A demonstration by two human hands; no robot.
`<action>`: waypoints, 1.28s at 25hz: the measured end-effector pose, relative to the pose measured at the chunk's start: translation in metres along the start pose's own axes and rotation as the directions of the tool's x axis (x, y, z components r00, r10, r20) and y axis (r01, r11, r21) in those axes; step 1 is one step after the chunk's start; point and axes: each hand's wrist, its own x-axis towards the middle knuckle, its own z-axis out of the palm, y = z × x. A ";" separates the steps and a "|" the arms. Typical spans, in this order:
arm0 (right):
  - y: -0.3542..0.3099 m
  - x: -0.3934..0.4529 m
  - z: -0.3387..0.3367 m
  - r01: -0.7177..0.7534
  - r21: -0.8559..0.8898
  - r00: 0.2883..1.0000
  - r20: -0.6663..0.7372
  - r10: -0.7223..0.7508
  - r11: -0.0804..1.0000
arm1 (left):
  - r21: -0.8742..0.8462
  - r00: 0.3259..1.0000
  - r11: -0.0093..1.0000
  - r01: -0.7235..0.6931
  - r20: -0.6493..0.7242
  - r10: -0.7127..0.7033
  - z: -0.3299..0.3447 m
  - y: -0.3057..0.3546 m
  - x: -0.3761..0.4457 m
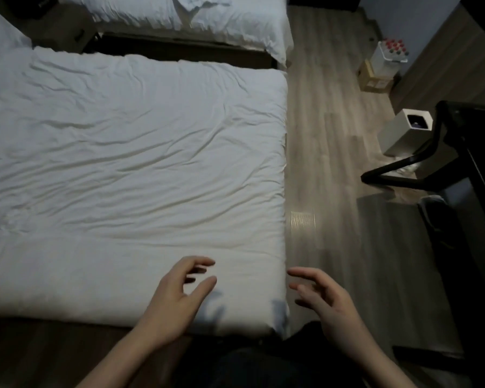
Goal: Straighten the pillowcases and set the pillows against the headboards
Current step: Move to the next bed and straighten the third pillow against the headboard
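Two hands, left hand point(177, 298) and right hand point(322, 298), hover spread, holding nothing, over near bed point(123, 163) corner. Pillow point(0, 32) far left. Likely reaching stage; next, fetch pillow.

Bedding point(129, 163) white, creased; floor point(333, 152) grey-brown wood grain; bin point(403, 133) white; chair frame point(431, 163) black

Creased matt cloth duvet point(135, 152), seemingly cotton
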 end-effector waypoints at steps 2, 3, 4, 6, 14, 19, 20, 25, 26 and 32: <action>-0.006 0.009 -0.024 -0.001 0.036 1.000 -0.010 0.002 0.999 | -0.055 1.000 0.998 -0.006 -0.019 0.005 0.020 0.020 0.018; -0.009 0.017 -0.039 0.009 0.036 1.000 -0.011 -0.008 0.999 | -0.063 1.000 0.998 -0.006 -0.025 0.005 0.030 0.032 0.027; -0.008 0.026 -0.055 0.005 0.013 1.000 -0.011 -0.005 1.000 | -0.064 0.999 0.998 -0.001 -0.032 -0.001 0.040 0.041 0.036; -0.008 0.053 -0.090 0.001 -0.035 1.000 0.015 0.000 0.999 | -0.057 0.999 0.998 0.017 -0.045 -0.020 0.069 0.053 0.056; -0.029 0.166 -0.263 -0.042 -0.085 0.975 0.215 0.059 0.996 | -0.122 0.940 0.968 0.219 -0.241 -0.243 0.224 0.120 0.107; -0.080 0.238 -0.379 0.023 -0.112 0.972 0.233 0.004 0.993 | -0.130 0.951 0.982 0.135 -0.261 -0.165 0.291 0.215 0.175; -0.087 0.255 -0.391 0.022 -0.106 0.967 0.253 0.006 0.994 | -0.123 0.949 0.984 0.126 -0.274 -0.155 0.296 0.227 0.185; -0.130 0.322 -0.385 0.078 -0.115 0.920 0.391 -0.027 0.990 | -0.143 0.900 0.977 0.158 -0.385 -0.202 0.294 0.258 0.203; -0.142 0.333 -0.378 0.083 -0.106 0.907 0.421 -0.031 0.991 | -0.165 0.887 0.974 0.155 -0.412 -0.211 0.292 0.262 0.208; -0.187 0.427 -0.373 0.110 -0.120 0.882 0.470 -0.041 0.987 | -0.205 0.866 0.965 0.162 -0.439 -0.239 0.278 0.280 0.301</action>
